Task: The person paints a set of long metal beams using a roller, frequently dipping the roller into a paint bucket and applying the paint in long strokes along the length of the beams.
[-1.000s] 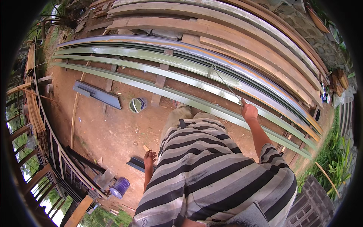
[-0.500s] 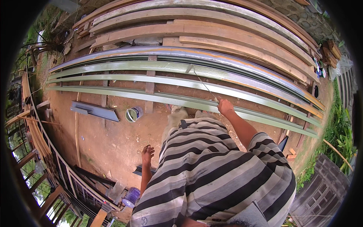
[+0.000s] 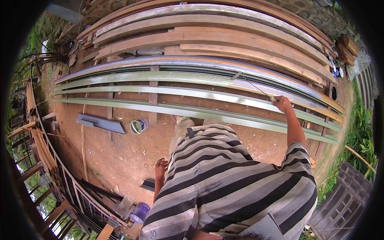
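My right hand (image 3: 284, 104) is closed around the handle of a small paint roller (image 3: 239, 75), its thin wire shank reaching left and away. The roller head touches a long metal beam (image 3: 180, 76), where wet pale green paint on the left meets bare grey metal with an orange streak on the right. Nearer to me lie two more green-coated beams (image 3: 184, 92). My left hand (image 3: 161, 166) hangs low beside my striped shirt with fingers loosely curled; whether anything is in it I cannot make out.
An open paint bucket (image 3: 139, 126) stands on the dirt beside a short grey metal channel (image 3: 100, 123). Wooden crosspieces (image 3: 153, 100) support the beams. Long timber planks (image 3: 224, 38) are stacked beyond. A purple container (image 3: 140, 213) sits at lower left, near a railing.
My right hand has moved right with the roller, whose head has slid right along the beam. Green paint now extends farther right there. My left hand has drawn in slightly, its fingers more curled.
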A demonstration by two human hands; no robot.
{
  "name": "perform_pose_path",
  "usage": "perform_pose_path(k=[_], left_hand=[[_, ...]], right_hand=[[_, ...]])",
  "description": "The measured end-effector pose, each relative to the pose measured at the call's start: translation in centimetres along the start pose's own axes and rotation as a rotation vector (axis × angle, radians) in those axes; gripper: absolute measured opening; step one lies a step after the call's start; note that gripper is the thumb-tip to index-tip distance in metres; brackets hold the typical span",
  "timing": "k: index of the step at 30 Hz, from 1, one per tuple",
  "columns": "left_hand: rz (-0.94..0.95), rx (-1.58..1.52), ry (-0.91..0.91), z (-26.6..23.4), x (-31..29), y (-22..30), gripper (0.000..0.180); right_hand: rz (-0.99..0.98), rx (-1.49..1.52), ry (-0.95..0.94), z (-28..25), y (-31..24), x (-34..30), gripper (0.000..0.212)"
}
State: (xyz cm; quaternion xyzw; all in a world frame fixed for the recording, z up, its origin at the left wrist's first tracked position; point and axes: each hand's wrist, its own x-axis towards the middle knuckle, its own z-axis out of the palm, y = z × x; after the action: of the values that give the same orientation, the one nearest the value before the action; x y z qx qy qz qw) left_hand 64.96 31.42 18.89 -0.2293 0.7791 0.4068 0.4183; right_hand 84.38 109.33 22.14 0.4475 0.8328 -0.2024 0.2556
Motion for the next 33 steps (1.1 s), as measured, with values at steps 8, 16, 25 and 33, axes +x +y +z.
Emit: perform_pose_path(k=[8, 16, 25, 33], left_hand=[[0.005, -0.039, -0.018, 0.4, -1.1, -2.2, 0.042], [-0.063, -0.211, 0.077, -0.8, -1.5, -4.1, 0.044], [-0.154, -0.288, 0.156, -0.9, -4.7, -6.8, 0.040], [-0.292, -0.478, 0.230, -2.8, -4.8, -9.1, 0.041]], right_hand=[[-0.163, -0.136, -0.055, -1.9, -1.5, 6.7, 0.057], [-0.376, -0.253, -0.146, -4.2, -16.4, 12.8, 0.057], [-0.502, -0.293, -0.253, -1.3, -37.1, 17.4, 0.054], [-0.661, -0.370, -0.263, 2.1, -55.4, 19.9, 0.053]])
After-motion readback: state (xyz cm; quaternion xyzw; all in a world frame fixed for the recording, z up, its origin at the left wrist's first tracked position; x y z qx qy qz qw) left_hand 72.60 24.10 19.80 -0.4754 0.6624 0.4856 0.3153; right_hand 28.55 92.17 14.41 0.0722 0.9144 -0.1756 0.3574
